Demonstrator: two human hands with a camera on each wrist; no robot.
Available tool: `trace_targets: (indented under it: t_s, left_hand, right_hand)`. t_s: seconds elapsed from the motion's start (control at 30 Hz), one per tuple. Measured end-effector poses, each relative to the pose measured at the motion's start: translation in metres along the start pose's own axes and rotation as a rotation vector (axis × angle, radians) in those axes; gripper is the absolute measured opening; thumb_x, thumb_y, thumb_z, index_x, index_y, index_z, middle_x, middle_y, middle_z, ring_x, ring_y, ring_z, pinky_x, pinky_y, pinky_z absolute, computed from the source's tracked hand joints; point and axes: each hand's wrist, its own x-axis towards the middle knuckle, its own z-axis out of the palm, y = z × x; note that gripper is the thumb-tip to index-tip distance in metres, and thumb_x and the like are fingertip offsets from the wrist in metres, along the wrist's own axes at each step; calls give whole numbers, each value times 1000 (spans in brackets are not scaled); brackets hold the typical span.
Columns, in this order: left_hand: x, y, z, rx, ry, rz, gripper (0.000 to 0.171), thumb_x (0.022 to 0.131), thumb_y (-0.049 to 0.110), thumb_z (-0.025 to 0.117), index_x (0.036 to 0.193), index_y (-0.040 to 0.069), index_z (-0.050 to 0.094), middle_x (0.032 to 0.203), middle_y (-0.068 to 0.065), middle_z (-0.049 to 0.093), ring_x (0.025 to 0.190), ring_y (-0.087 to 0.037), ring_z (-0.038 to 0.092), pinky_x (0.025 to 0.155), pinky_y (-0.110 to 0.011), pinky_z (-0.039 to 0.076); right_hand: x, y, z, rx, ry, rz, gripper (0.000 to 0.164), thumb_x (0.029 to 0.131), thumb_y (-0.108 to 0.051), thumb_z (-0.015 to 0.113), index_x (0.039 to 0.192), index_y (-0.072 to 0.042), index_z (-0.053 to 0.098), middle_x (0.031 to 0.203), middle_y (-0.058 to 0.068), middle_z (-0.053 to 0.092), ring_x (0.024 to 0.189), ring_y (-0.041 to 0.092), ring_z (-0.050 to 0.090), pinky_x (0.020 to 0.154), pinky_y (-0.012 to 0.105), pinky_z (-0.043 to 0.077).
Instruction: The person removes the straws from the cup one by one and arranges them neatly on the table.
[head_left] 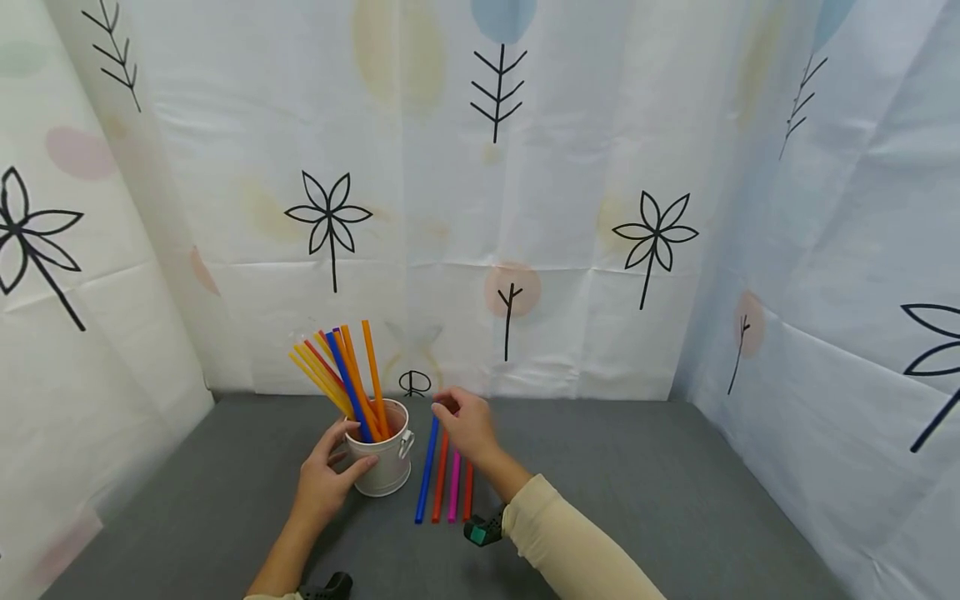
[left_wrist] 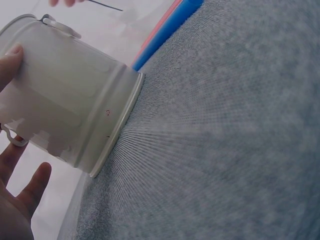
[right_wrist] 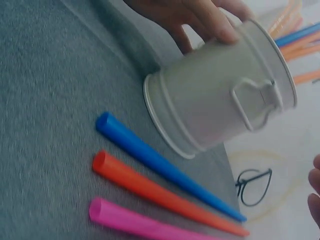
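Observation:
A small white metal bucket stands on the table, holding a bunch of orange, yellow, red and blue plastic straws that lean left. My left hand grips the bucket from its left side, thumb on the near wall and fingers by the rim. Right of it lie a blue straw, a red straw, a magenta straw and another red straw, side by side. Over their far ends is my right hand, fingers loosely bent and nothing seen in them; it hides part of the straws.
The grey cloth-covered table extends to both sides. A white patterned curtain hangs along its back edge and at the left and right. One wire handle loop sticks out from the bucket's side facing the loose straws.

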Motion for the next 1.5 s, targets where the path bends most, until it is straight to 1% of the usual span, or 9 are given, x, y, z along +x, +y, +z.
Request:
trace_targets:
  t_s: [0.2, 0.43, 0.57, 0.8, 0.97, 1.1, 1.2, 1.3, 1.5]
  left_hand:
    - [-1, 1, 0, 2, 3, -1, 52, 83, 21, 79, 127, 10, 54, 146, -21, 42, 123, -44, 49, 94, -60, 44]
    - [0, 1, 0, 8, 10, 8, 52, 83, 21, 79, 127, 9, 55, 146, -21, 43, 121, -44, 50, 93, -60, 45]
    - [0, 0, 0, 11, 16, 19, 52, 83, 21, 79, 127, 10, 55, 146, -21, 43, 121, -44, 51, 92, -61, 46]
    - [0, -3, 0, 10, 25, 41, 53, 81, 18, 81, 126, 10, 55, 145, -21, 44, 120, -43, 51, 92, -61, 46]
    - [0, -4, 0, 19, 30, 42, 53, 81, 18, 81, 127, 10, 55, 145, -21, 44, 119, -42, 52, 91, -60, 46]
    - [0, -6, 0, 23, 32, 40, 54, 80, 19, 81, 127, 11, 55, 145, -20, 44, 119, -41, 52, 91, -60, 47]
    - [1, -7, 1, 27, 34, 50, 54, 80, 19, 81, 127, 11, 55, 145, -20, 45, 119, -42, 52, 91, -60, 47]
    - [1, -8, 1, 24, 37, 54, 53, 80, 18, 81, 126, 11, 55, 144, -19, 46, 119, -42, 52, 90, -60, 47]
    - [1, -5, 1, 10, 40, 54, 52, 80, 16, 82, 125, 10, 56, 144, -20, 46, 118, -43, 53, 90, -60, 48]
  right_hand:
    - [1, -8, 12, -12, 19, -54, 13, 89, -12, 70, 101, -7, 71, 83, -1, 68, 75, 12, 61, 64, 22, 48]
    - [1, -13, 27, -23, 16, -103, 20, 91, -15, 69, 109, -6, 68, 93, 4, 67, 86, 18, 63, 75, 29, 52]
    - [0, -18, 33, -34, -18, -118, 24, 93, -16, 67, 115, -7, 66, 100, 6, 66, 92, 19, 62, 80, 30, 52]
    - [0, -28, 44, 7, -89, -126, 28, 93, -16, 66, 120, -6, 64, 112, 8, 64, 100, 24, 59, 86, 34, 50]
    - [-2, -30, 49, 4, -166, -108, 33, 94, -14, 65, 126, -7, 62, 123, 8, 61, 116, 25, 53, 100, 42, 44]
    - [0, -30, 50, 46, -225, -115, 31, 95, -10, 62, 126, -6, 61, 128, 8, 59, 124, 27, 49, 106, 47, 38]
    - [4, -29, 49, 72, -286, -126, 32, 96, -8, 60, 128, -5, 60, 132, 8, 57, 127, 26, 47, 108, 46, 36]
    - [9, -28, 47, 106, -385, -122, 34, 98, -7, 57, 132, -4, 57, 136, 9, 54, 129, 23, 46, 109, 41, 36]
    - [20, -30, 41, 48, -550, -156, 41, 99, -8, 55, 140, -5, 49, 142, 9, 48, 133, 22, 42, 111, 37, 33]
